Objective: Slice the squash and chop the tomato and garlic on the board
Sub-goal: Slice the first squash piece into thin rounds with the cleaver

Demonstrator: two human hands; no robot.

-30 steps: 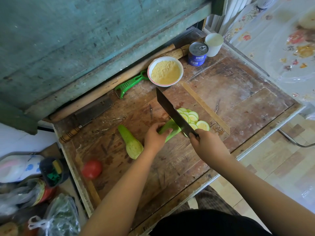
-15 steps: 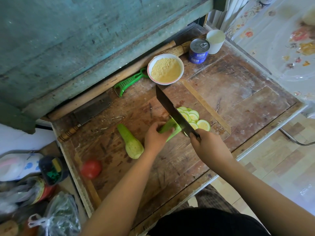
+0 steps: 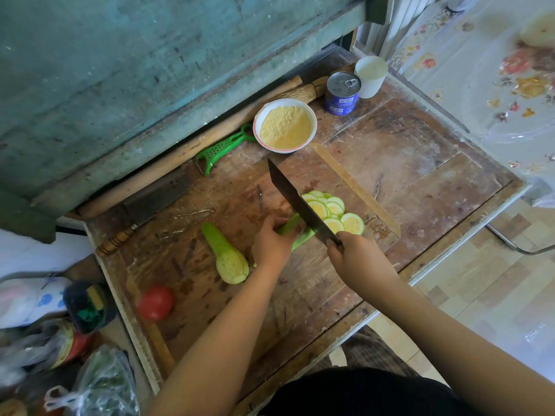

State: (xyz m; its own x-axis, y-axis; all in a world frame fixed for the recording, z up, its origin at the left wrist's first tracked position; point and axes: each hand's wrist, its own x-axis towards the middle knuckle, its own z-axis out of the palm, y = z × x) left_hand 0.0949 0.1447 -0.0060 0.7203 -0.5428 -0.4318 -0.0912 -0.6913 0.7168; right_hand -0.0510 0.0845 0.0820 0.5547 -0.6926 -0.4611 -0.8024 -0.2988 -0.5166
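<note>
Frame centre unchanged: left hand (image 3: 271, 246) still grips squash (image 3: 295, 232); right hand (image 3: 359, 259) still clasps knife (image 3: 297, 202) beside slices (image 3: 333, 211).

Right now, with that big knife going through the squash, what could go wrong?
The left hand grips the squash piece right beside the cleaver held by the right hand, so a slip might nick a finger. The slices are piling against the blade and may get in its way. The tomato sits near the board's edge and could roll off.
</note>
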